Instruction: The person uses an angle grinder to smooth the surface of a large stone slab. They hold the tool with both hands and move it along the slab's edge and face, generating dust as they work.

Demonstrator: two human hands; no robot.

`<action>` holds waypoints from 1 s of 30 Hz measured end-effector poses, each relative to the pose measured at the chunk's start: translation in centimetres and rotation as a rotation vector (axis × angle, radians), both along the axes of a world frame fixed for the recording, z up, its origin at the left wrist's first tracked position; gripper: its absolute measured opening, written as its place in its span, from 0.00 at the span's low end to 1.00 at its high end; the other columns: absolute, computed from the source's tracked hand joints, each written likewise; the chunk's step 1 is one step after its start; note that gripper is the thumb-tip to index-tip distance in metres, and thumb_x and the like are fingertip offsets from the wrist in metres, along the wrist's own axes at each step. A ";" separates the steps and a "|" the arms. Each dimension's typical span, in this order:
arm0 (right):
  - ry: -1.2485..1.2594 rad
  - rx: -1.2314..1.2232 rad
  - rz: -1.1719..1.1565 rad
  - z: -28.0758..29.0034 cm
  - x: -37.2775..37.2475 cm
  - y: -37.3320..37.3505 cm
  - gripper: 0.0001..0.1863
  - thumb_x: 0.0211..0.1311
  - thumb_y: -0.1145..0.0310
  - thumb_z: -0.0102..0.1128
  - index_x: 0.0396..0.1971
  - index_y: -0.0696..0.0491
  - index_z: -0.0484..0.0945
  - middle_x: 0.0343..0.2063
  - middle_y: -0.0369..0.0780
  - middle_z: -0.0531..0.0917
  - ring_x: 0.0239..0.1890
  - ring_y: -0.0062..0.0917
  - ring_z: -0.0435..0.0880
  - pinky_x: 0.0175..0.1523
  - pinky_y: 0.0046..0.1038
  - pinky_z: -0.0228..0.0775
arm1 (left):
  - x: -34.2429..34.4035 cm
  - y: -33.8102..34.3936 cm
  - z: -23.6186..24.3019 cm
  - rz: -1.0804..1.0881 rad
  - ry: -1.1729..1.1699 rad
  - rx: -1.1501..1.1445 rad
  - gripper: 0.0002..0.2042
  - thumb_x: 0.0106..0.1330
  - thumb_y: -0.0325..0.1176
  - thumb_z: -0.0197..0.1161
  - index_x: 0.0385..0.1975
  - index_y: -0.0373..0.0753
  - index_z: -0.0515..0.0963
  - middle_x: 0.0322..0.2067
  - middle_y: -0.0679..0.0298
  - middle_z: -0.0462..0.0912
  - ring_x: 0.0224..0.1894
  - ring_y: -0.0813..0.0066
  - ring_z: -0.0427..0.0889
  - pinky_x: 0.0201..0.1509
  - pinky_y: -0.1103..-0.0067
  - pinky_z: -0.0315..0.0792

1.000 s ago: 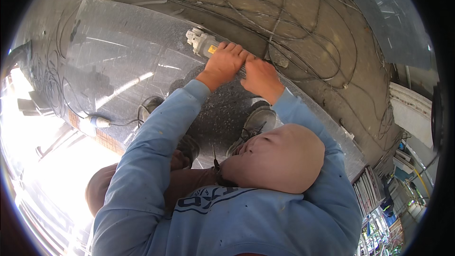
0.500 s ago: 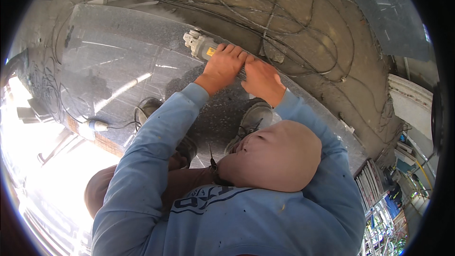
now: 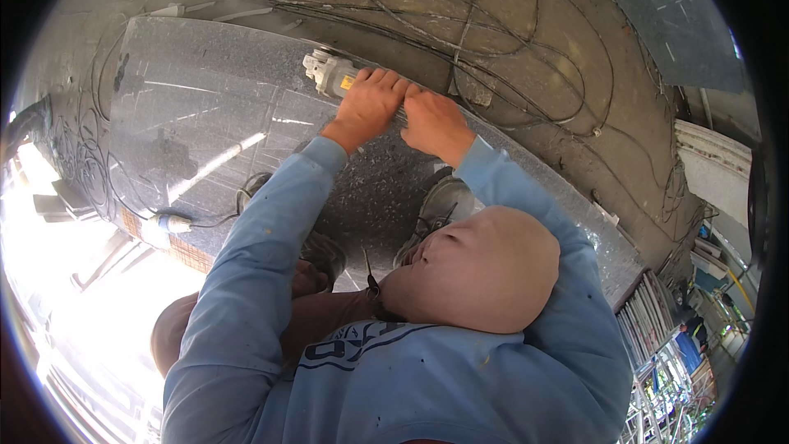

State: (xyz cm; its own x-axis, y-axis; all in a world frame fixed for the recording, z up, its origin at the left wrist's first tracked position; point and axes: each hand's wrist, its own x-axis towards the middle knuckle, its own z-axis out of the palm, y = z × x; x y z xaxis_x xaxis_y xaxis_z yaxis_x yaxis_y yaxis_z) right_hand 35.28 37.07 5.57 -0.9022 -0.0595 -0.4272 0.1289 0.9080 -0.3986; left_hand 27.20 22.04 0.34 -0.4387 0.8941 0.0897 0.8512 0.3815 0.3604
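A dusty pale angle grinder [image 3: 327, 72] with a yellow label lies along the far edge of a large dark grey stone slab [image 3: 201, 62]. My left hand [image 3: 367, 107] is closed around its body just behind the head. Right beside it, my right hand [image 3: 438, 125] wraps the rear part of the tool, the knuckles of both hands nearly touching. Most of the handle is hidden under my fingers. The grinder's disc shows only as a thin edge at the slab's rim, so I cannot tell whether it spins.
My shoes [image 3: 448, 197] are on the slab near my knees. A pale cable connector [image 3: 171, 223] lies at its left edge. Black cables [image 3: 526, 53] loop over the dusty floor beyond. Stacked thin panels [image 3: 645, 312] stand at the right, and another slab [image 3: 666, 16] at the upper right.
Both hands and the grinder have shifted a little to the left along the slab's far edge. My grip looks the same.
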 end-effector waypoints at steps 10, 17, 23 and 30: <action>-0.113 0.026 -0.034 4.1 1.9 1.8 0.25 0.48 0.70 0.76 0.44 0.65 0.75 0.39 0.56 0.86 0.45 0.48 0.88 0.49 0.44 0.81 | 2.8 2.2 1.6 0.021 -0.062 0.082 0.18 0.54 0.26 0.65 0.46 0.44 0.78 0.39 0.63 0.79 0.46 0.61 0.79 0.55 0.66 0.71; -0.037 0.020 -0.021 3.4 1.4 1.3 0.17 0.48 0.74 0.75 0.39 0.62 0.80 0.35 0.50 0.88 0.43 0.43 0.89 0.46 0.40 0.83 | 1.8 1.6 2.2 -0.002 -0.027 -0.055 0.16 0.58 0.31 0.66 0.48 0.47 0.78 0.42 0.65 0.80 0.50 0.64 0.80 0.58 0.68 0.69; -0.019 -0.014 -0.013 1.3 0.2 0.4 0.17 0.48 0.75 0.73 0.39 0.62 0.81 0.36 0.52 0.88 0.43 0.44 0.90 0.46 0.42 0.83 | 0.4 0.5 0.9 0.008 -0.010 -0.072 0.17 0.57 0.30 0.66 0.48 0.47 0.78 0.42 0.64 0.81 0.51 0.64 0.80 0.59 0.68 0.69; -0.043 -0.035 -0.019 0.9 -0.8 -0.1 0.15 0.49 0.76 0.70 0.39 0.63 0.80 0.36 0.52 0.88 0.44 0.45 0.89 0.48 0.41 0.83 | -0.3 -0.1 0.4 0.019 -0.016 -0.066 0.19 0.54 0.27 0.68 0.48 0.46 0.78 0.42 0.64 0.81 0.51 0.63 0.80 0.60 0.67 0.69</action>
